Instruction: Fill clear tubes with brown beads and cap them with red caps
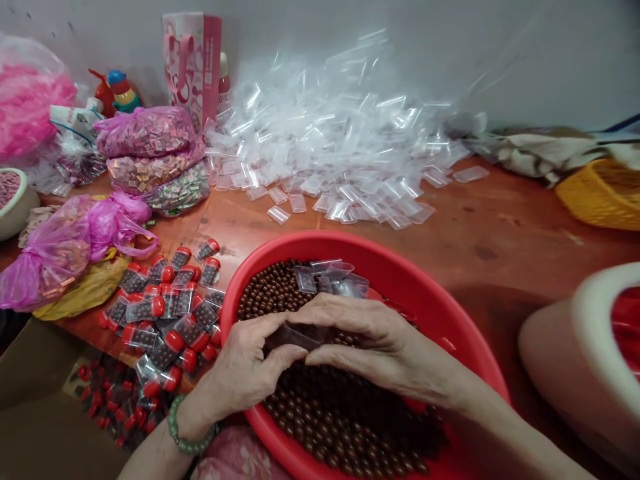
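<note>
Over a red basin (400,267) of brown balls (340,427), my left hand (255,360) and my right hand (360,333) meet at the fingertips. Between them is a small clear plastic case (300,335), gripped by both hands and partly hidden by the fingers. A green bead bracelet (180,427) circles my left wrist. Several empty clear cases (345,283) rest on the balls behind my right hand. Filled cases with red caps (175,307) are heaped on the table left of the basin.
A pile of clear cases (325,147) lies along the wall. Pink bags (150,133) and a gift bag (185,67) stand at the left. Below the table's left edge, a cardboard box (40,393) holds red-capped cases. A cream bucket (560,347) and yellow basket (595,200) are right.
</note>
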